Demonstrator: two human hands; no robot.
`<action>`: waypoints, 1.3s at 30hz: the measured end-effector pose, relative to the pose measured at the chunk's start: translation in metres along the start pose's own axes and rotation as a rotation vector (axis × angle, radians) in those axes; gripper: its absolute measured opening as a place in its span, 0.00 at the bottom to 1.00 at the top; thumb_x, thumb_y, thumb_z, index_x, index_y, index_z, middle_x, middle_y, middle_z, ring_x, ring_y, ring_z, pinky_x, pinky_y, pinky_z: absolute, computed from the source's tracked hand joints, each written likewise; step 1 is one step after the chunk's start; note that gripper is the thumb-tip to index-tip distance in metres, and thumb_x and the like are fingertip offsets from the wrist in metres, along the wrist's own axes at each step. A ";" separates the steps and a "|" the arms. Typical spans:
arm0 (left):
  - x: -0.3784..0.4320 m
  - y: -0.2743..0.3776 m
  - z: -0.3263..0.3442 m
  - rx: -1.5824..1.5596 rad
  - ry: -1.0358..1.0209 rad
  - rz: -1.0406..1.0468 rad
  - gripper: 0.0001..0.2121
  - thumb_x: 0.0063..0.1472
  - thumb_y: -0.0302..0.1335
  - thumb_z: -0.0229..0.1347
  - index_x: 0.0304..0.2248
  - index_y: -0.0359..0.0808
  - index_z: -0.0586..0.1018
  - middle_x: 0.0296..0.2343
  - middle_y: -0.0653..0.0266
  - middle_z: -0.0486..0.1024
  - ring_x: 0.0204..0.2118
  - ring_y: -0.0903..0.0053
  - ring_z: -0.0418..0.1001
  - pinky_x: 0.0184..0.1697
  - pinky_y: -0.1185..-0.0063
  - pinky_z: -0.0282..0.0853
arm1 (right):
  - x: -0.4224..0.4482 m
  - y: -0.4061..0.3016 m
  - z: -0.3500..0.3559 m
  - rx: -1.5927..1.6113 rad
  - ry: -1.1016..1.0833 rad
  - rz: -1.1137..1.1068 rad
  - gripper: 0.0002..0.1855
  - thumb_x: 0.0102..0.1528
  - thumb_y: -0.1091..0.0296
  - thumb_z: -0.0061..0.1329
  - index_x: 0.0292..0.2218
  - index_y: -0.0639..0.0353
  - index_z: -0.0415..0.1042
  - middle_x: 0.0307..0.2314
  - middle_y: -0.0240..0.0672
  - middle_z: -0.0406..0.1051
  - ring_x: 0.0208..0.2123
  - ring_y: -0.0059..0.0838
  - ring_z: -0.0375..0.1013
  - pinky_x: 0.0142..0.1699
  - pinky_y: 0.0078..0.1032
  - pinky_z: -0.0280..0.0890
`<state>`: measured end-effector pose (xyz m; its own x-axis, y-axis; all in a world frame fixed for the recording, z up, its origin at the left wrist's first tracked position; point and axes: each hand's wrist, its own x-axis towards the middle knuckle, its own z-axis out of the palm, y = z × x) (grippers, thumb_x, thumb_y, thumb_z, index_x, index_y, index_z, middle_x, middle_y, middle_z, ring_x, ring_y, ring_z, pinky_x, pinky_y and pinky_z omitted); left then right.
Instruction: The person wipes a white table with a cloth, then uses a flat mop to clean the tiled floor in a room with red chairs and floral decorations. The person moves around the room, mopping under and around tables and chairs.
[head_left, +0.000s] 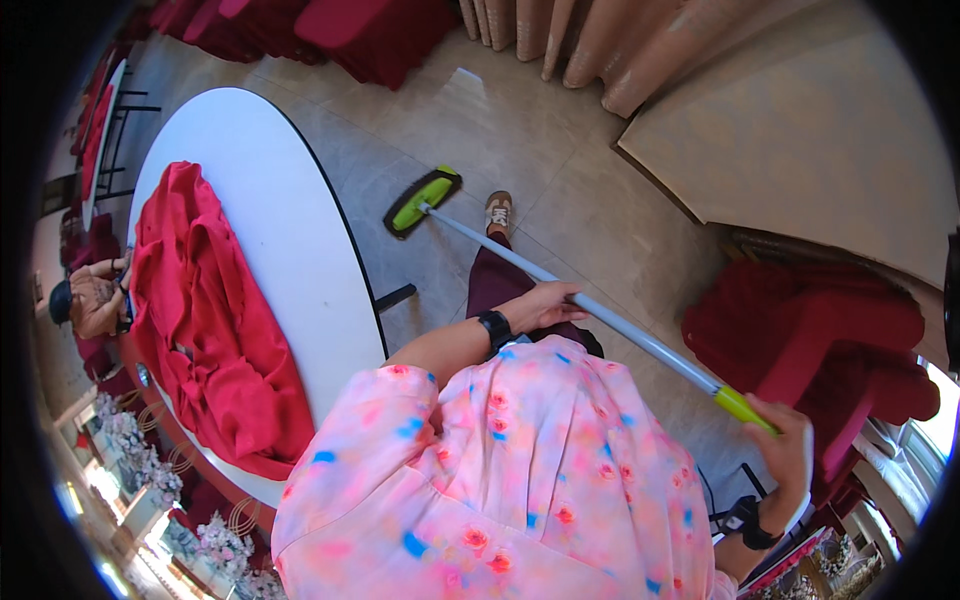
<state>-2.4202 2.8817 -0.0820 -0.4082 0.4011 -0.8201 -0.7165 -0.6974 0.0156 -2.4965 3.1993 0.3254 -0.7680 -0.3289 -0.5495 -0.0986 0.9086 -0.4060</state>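
Note:
A long-handled broom (637, 326) with a grey pole, green end grip and green head with dark bristles slants across the view. Its head rests on the tiled floor (559, 131), a little beyond my shoe (498, 211). My left hand (553, 304) is closed around the middle of the pole. At the pole's upper end my right hand (780, 439) holds the green grip. Both wrists carry dark bands or watches.
To the left, a round white table (292, 225) bears a crumpled red cloth (217, 315), and a person (96, 296) stands at its far side. Red-covered chairs (817, 337) stand at the right. A pale platform (795, 135) and curtains (637, 45) border the floor.

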 end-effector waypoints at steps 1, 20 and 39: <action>0.001 -0.007 0.009 -0.005 -0.043 -0.024 0.12 0.66 0.30 0.52 0.39 0.26 0.70 0.37 0.50 0.74 0.40 0.60 0.77 0.43 0.68 0.79 | -0.007 -0.005 -0.010 0.037 0.089 0.045 0.19 0.47 0.70 0.58 0.42 0.66 0.79 0.27 0.46 0.77 0.30 0.33 0.77 0.39 0.26 0.68; 0.015 0.277 -0.202 -0.173 0.526 0.382 0.07 0.62 0.24 0.45 0.38 0.29 0.66 0.37 0.50 0.70 0.39 0.60 0.72 0.45 0.61 0.74 | 0.270 -0.151 0.107 0.024 0.160 -0.235 0.15 0.54 0.50 0.50 0.32 0.49 0.81 0.24 0.38 0.76 0.30 0.43 0.76 0.35 0.40 0.69; -0.008 0.184 0.137 0.994 -0.023 -0.621 0.15 0.65 0.32 0.43 0.40 0.26 0.72 0.31 0.55 0.77 0.33 0.69 0.75 0.39 0.76 0.74 | 0.010 -0.062 0.056 0.473 1.233 0.355 0.03 0.54 0.75 0.51 0.33 0.60 0.76 0.27 0.36 0.74 0.25 0.31 0.73 0.31 0.25 0.66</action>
<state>-2.6267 2.8315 0.0059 0.1644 0.5274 -0.8336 -0.9192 0.3886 0.0646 -2.4625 3.1254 0.3045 -0.7915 0.5683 0.2250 0.2528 0.6394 -0.7261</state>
